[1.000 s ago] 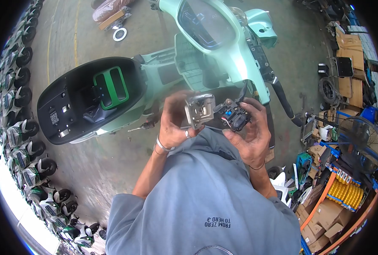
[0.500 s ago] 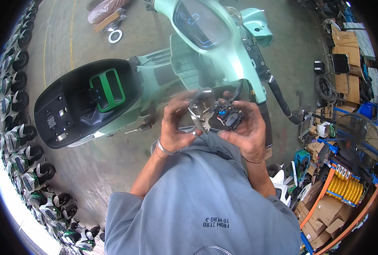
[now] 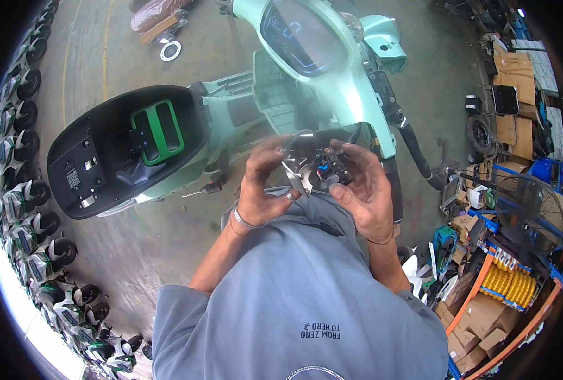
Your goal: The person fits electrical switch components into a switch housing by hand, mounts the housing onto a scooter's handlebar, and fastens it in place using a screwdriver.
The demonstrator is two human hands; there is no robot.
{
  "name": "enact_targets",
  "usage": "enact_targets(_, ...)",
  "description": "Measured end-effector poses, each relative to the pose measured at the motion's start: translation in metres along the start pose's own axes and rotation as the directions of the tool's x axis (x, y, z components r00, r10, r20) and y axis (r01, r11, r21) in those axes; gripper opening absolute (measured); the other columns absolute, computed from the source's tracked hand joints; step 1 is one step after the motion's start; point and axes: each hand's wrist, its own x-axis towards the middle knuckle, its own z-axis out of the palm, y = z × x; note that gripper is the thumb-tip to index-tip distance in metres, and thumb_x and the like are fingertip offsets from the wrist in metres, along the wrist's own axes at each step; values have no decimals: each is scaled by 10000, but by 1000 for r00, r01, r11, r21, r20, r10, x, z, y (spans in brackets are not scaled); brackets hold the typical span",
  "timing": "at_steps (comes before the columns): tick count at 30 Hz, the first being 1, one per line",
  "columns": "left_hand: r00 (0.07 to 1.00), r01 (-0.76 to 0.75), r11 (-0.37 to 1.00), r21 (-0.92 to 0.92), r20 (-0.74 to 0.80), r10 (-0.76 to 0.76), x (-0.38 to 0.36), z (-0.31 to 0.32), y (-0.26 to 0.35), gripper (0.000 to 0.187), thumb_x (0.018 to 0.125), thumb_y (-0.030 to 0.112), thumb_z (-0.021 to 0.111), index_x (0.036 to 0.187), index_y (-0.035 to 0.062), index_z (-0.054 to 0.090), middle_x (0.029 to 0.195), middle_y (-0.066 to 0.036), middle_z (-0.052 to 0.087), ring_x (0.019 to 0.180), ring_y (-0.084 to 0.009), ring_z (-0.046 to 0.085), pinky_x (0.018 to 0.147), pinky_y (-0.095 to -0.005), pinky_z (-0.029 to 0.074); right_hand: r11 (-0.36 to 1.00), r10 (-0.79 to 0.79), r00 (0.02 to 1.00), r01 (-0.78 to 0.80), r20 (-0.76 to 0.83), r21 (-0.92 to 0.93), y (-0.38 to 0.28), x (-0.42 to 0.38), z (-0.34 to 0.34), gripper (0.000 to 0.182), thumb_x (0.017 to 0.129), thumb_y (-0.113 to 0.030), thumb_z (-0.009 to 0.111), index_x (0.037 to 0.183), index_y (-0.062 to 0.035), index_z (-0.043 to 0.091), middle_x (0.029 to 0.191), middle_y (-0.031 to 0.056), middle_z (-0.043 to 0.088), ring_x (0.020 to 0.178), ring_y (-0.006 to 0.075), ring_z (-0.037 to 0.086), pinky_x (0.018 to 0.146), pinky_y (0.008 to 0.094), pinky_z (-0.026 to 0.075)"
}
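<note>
Silver housing (image 3: 299,174) fills left hand (image 3: 259,189), black module (image 3: 333,170) right hand (image 3: 369,197), curled fingers gripping both.

Open floor (image 3: 161,247) beside the left forearm (image 3: 218,258); scooter body (image 3: 351,92) in the way ahead, exact clearance unclear.

Grey concrete flr (image 3: 136,253) underfoot, scuffed, w/ yellow line (image 3: 105,57) upper L; parked scooters (image 3: 44,253) packed down the L edge, bright white light (image 3: 9,285) beyond; R side, cardboard boxes (image 3: 484,316), orange-and-blue rack (image 3: 471,291), wire-caged fan (image 3: 528,196), loose wheel (image 3: 479,134) nr stacked cardboard (image 3: 515,76).
</note>
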Motion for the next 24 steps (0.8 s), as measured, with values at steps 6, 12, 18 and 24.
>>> enact_targets(6,999,-29,999,41,23,28,2,0,-4,776,744,182,882,1330,110,379,1458,-238,381,1347,-365,461,1043,-490,496,998,31,995,-26,-97,56,0,2,9,725,807,55,756,1401,1,344,1363,203,506,1247,261,550,1040,375,478)
enact_targets(12,999,-27,996,84,20,25,6,0,-4,781,640,-110,778,1306,96,425,1431,-228,447,1335,-365,484,1043,-424,512,994,-38,989,24,-142,-102,5,3,18,824,792,45,762,1445,15,260,1349,224,512,1202,274,584,1013,368,495)
enact_targets(18,997,-60,993,102,47,55,6,0,-8,785,636,-135,754,1304,96,413,1435,-241,445,1331,-378,487,1037,-426,517,983,-51,987,22,-154,-185,1,5,22,930,781,22,775,1498,34,182,1324,238,546,1155,273,617,953,357,527)
enact_targets(24,995,-66,997,41,76,63,12,6,-13,776,648,-152,735,1303,94,398,1434,-243,437,1349,-386,471,1047,-436,512,949,-114,984,68,-134,-309,5,8,14,960,758,-12,810,1502,37,205,1300,220,592,1115,249,642,861,343,566)
